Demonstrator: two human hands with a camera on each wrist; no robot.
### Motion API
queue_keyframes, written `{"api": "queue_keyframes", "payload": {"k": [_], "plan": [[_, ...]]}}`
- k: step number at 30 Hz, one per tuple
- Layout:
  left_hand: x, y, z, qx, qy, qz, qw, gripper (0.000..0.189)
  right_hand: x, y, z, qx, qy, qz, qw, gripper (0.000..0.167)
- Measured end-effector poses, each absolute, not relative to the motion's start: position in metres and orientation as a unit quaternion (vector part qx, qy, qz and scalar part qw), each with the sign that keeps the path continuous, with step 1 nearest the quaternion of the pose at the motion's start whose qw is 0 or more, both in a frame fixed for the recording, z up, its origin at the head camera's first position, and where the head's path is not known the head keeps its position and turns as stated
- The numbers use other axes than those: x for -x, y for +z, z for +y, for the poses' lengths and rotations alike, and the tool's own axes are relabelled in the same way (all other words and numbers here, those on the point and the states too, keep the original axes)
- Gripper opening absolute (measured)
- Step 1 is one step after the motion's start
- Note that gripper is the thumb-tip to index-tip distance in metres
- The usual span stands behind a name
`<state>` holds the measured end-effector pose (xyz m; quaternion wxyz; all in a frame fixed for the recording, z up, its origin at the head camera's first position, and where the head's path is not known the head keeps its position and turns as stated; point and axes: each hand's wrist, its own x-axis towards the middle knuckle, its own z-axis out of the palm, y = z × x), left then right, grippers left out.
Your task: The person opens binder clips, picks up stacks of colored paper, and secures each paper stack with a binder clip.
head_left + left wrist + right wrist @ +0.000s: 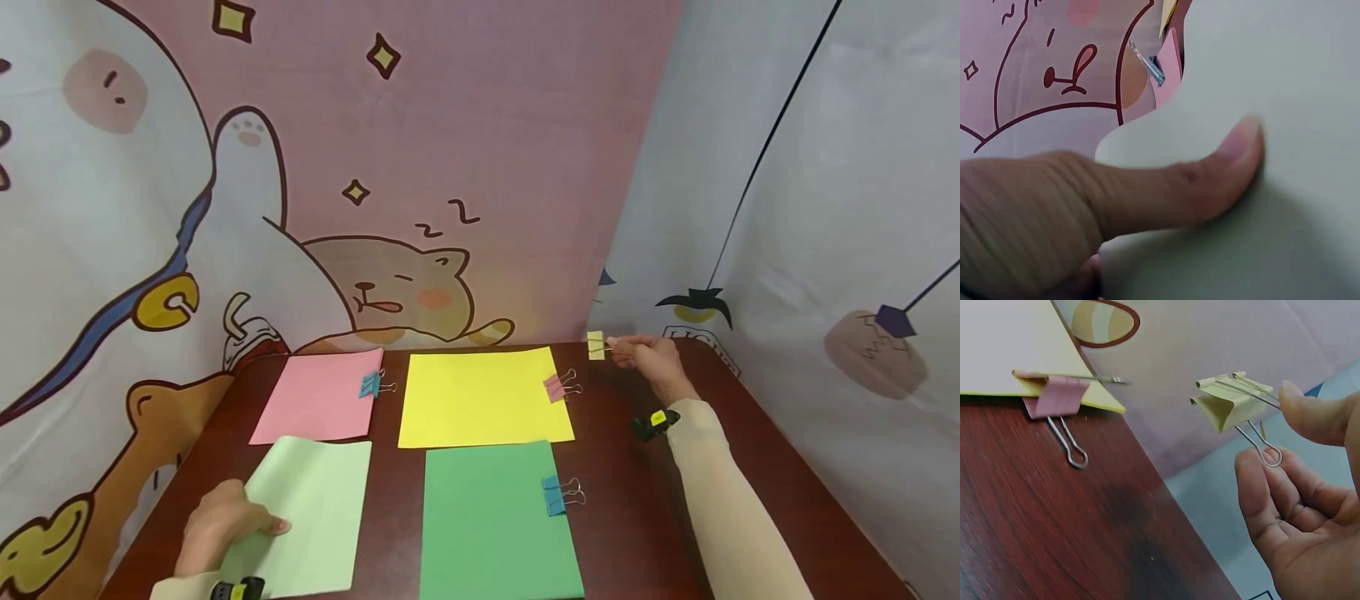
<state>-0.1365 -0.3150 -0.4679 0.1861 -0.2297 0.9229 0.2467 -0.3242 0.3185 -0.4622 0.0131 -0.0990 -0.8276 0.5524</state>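
Note:
My left hand (228, 518) grips the left edge of a pale green paper stack (318, 508), thumb on top and the other fingers hidden below. In the left wrist view the thumb lies across the sheet, whose edge curves upward. At the table's far right, my right hand (651, 360) holds a pale yellow binder clip (596, 346) by its wire handles. The right wrist view shows the thumb on one handle of that binder clip (1235, 403) and fingers at the other. A pink binder clip (1057, 397) sits on the yellow paper's edge nearby.
Pink paper (318, 400) with a blue binder clip (371, 384) lies behind the pale green stack. Yellow paper (480, 396) lies at the back middle, green paper (495, 525) in front, with another blue clip (553, 496). A cartoon-printed cloth (487, 125) hangs behind the brown table (630, 508).

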Motion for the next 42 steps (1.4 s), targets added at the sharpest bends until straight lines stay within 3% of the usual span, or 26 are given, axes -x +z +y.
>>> {"api": "queue_keyframes", "payload": {"k": [6, 14, 20, 30, 36, 42], "plan": [[0.128, -0.472, -0.32, 0.242, 0.301, 0.91, 0.152, 0.111, 0.319, -0.461, 0.307, 0.118, 0.556, -0.821, 0.049, 0.055], [0.121, -0.482, -0.329, 0.263, 0.396, 0.867, 0.152, 0.13, 0.31, -0.464, 0.298, 0.127, 0.573, -0.808, 0.043, 0.053], [0.121, -0.487, -0.329, 0.267, 0.436, 0.848, 0.141, 0.131, 0.307, -0.469, 0.295, 0.106, 0.596, -0.795, 0.049, 0.051], [0.118, -0.488, -0.323, 0.232, 0.499, 0.827, 0.119, 0.111, 0.301, -0.471, 0.287, 0.103, 0.617, -0.777, 0.061, 0.047], [0.122, -0.486, -0.316, 0.243, 0.518, 0.813, 0.108, 0.11, 0.299, -0.471, 0.284, 0.104, 0.627, -0.769, 0.068, 0.046], [0.131, -0.481, -0.302, 0.213, 0.535, 0.814, 0.069, 0.091, 0.295, -0.47, 0.278, 0.103, 0.638, -0.759, 0.079, 0.047]]}}
